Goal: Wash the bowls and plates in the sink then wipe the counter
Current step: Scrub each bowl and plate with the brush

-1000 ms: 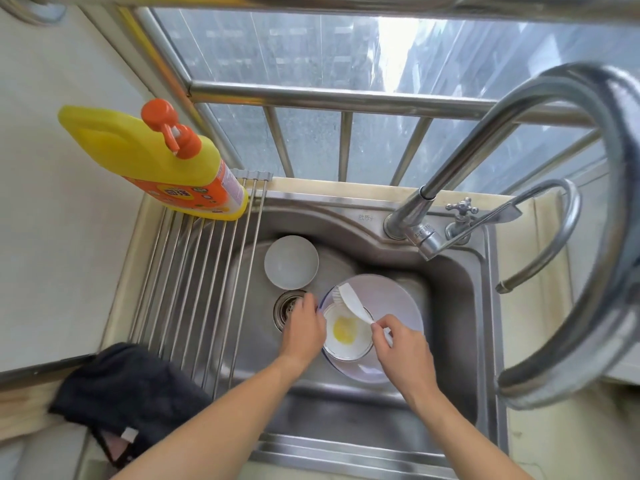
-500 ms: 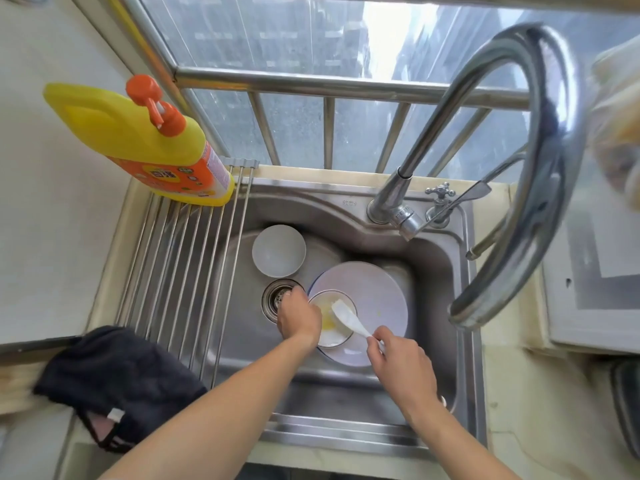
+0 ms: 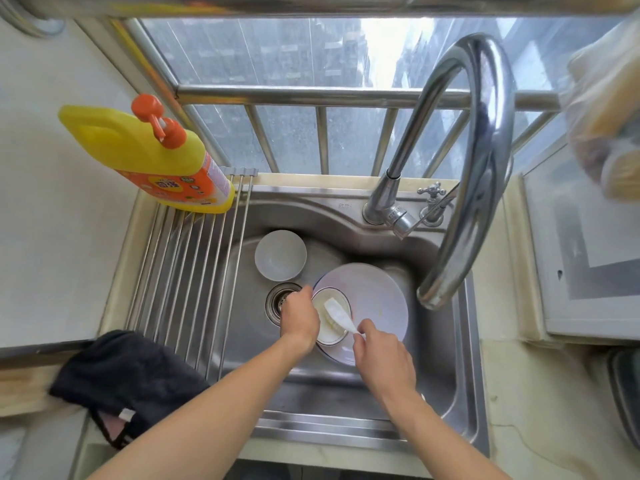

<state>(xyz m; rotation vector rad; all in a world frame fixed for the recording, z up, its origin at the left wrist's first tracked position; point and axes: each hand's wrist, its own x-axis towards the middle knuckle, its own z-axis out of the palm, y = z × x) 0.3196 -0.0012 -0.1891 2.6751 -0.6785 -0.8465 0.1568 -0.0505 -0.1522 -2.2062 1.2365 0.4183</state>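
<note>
Early: your left hand point(image 3: 300, 318) grips small white rimmed bowl point(image 3: 331, 320), right hand point(image 3: 382, 351) pinches white plastic brush point(image 3: 337, 313); plate, 2nd bowl, table unwiped.

Blurred and cut off at the upper right edge: a pale bagged bundle point(image 3: 604, 109), contents unreadable. Lower left of the small bowl point(image 3: 331, 320) covered by the left hand point(image 3: 299, 318). Brush point(image 3: 337, 315) handle end buried in the right hand point(image 3: 382, 355). Bottle point(image 3: 156, 161) label print too small to read. Dark object point(image 3: 627, 393) clipped at the right edge, unidentifiable.
</note>
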